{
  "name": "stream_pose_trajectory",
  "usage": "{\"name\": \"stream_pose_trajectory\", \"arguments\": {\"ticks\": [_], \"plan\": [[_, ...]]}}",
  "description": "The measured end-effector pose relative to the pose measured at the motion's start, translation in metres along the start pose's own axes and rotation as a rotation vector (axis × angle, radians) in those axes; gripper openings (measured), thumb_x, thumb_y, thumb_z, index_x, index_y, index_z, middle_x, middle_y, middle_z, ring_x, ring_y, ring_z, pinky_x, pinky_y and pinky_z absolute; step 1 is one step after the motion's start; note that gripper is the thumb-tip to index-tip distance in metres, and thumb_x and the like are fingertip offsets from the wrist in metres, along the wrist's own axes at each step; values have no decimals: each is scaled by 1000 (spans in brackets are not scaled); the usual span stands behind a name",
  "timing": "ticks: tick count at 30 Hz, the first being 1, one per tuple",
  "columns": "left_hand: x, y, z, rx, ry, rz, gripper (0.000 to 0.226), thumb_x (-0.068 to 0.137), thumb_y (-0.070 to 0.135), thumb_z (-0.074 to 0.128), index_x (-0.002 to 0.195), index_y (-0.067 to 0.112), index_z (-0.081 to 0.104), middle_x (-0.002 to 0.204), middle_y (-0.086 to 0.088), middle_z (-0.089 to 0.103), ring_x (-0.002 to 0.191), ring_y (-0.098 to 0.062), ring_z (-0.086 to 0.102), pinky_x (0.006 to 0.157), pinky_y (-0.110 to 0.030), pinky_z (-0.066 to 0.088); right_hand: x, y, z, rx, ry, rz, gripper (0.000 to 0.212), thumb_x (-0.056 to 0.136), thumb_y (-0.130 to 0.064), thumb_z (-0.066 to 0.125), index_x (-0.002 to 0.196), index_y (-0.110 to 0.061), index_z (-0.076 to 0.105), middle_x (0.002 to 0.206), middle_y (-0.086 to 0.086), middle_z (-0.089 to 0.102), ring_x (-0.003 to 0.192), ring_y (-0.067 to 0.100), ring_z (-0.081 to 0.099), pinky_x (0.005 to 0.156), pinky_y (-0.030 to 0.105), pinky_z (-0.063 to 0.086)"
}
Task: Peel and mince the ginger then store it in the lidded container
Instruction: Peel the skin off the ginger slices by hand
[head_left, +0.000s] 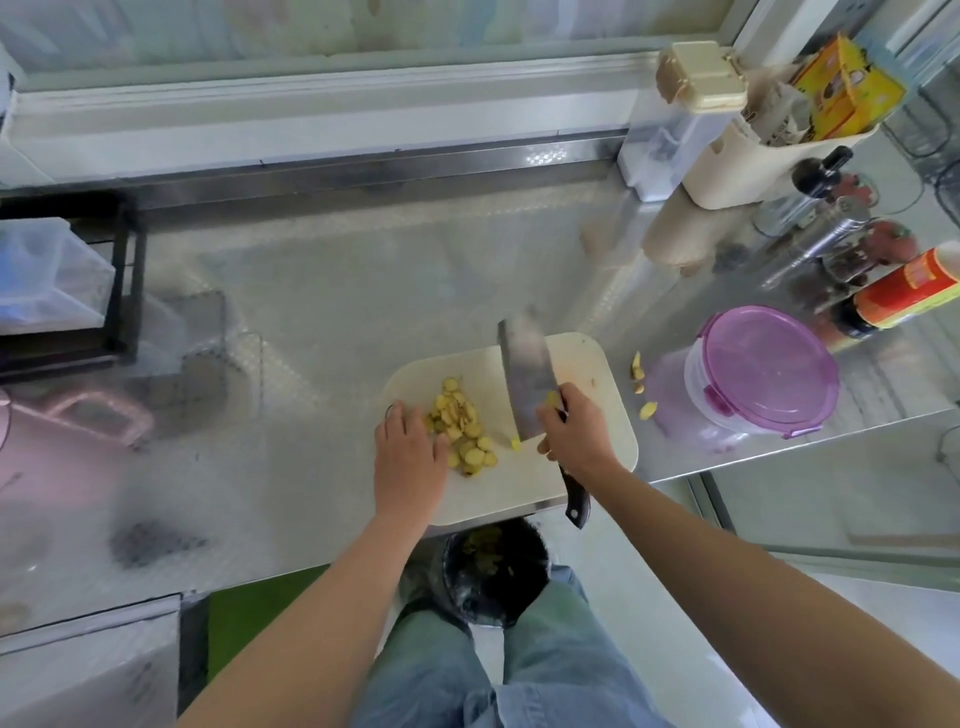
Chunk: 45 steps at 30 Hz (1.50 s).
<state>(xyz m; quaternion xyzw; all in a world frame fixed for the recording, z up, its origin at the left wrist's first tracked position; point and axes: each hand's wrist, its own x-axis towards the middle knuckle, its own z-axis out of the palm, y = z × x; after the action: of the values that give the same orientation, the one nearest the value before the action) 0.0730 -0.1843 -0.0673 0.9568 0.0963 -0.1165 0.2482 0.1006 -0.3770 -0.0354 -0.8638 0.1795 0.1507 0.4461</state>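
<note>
A pile of yellow ginger slices (462, 428) lies on the white cutting board (582, 358) at the counter's front edge. My left hand (410, 462) rests flat on the board, its fingers touching the pile's left side. My right hand (576, 434) grips a cleaver (527, 379) by its dark handle, blade raised and tilted just right of the slices. One small ginger bit (515, 444) lies under the blade. The clear container with a purple clip lid (763, 364) stands shut to the right of the board.
Ginger scraps (641, 387) lie on the steel counter between board and container. Sauce bottles (904, 296), jars and a beige holder (748, 156) crowd the back right. A black rack with a clear box (52, 280) stands left. A black bin (493, 571) sits below the counter edge.
</note>
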Motion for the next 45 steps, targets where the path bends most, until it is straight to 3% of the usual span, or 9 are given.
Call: {"name": "stream_pose_trajectory", "arguments": {"ticks": [7,12,15,19,23,29,36,39,45], "plan": [[1,38,4,-67,300,14,17,89,10,59,104,10,67,101,-10,59,95,-26,51,79,-34,43,25,17,-34,230,-260,79,7,98,-12,49,92,-12,53,81,7,53,62,18,56,55,30,47],[11,83,1,-498,249,-140,29,95,32,49,71,18,55,70,2,58,65,-19,53,62,-35,39,20,9,-25,-110,-220,-247,3,92,-11,51,90,-9,51,74,12,54,60,18,48,54,28,40],[13,100,-5,-721,93,-302,43,90,58,44,81,20,60,73,0,69,63,-21,66,60,-36,51,11,2,-13,-285,-131,-543,10,88,-6,58,98,-6,61,85,7,56,70,20,50,63,30,39],[14,97,-14,-687,148,-389,31,97,19,39,70,6,45,63,-9,53,56,-26,54,46,-28,42,1,2,-8,-370,-223,-751,29,83,-13,66,112,-8,64,101,8,54,80,26,56,70,39,51],[6,82,-22,-593,190,-477,28,98,12,37,73,4,46,63,-4,41,62,-20,43,52,-27,29,2,-1,-16,-300,-366,-662,51,94,-57,32,132,-33,55,130,-2,42,111,11,45,94,31,42],[3,70,-23,-728,184,-524,30,96,15,38,66,11,38,69,-9,42,66,-25,47,58,-33,35,6,6,-8,-379,-451,-516,53,97,-55,18,142,-40,42,157,-10,7,142,20,9,117,48,17],[0,68,-23,-712,155,-524,29,98,14,37,69,13,39,70,-7,43,62,-22,49,56,-31,39,0,1,-11,-421,-350,-482,50,98,-57,27,131,-33,56,150,-4,21,135,20,23,112,43,29],[0,74,-22,-655,163,-498,33,97,11,36,64,8,37,59,-4,37,50,-13,46,45,-18,32,-3,-6,-22,-323,-346,-519,71,82,-76,38,135,-30,50,115,-8,41,94,5,49,85,29,46],[15,104,-19,-819,39,-311,34,100,27,40,80,4,55,67,-7,62,57,-28,61,55,-31,50,7,0,-32,-321,-271,-542,21,91,-18,58,110,-15,62,88,-1,60,75,13,50,68,27,39]]}}
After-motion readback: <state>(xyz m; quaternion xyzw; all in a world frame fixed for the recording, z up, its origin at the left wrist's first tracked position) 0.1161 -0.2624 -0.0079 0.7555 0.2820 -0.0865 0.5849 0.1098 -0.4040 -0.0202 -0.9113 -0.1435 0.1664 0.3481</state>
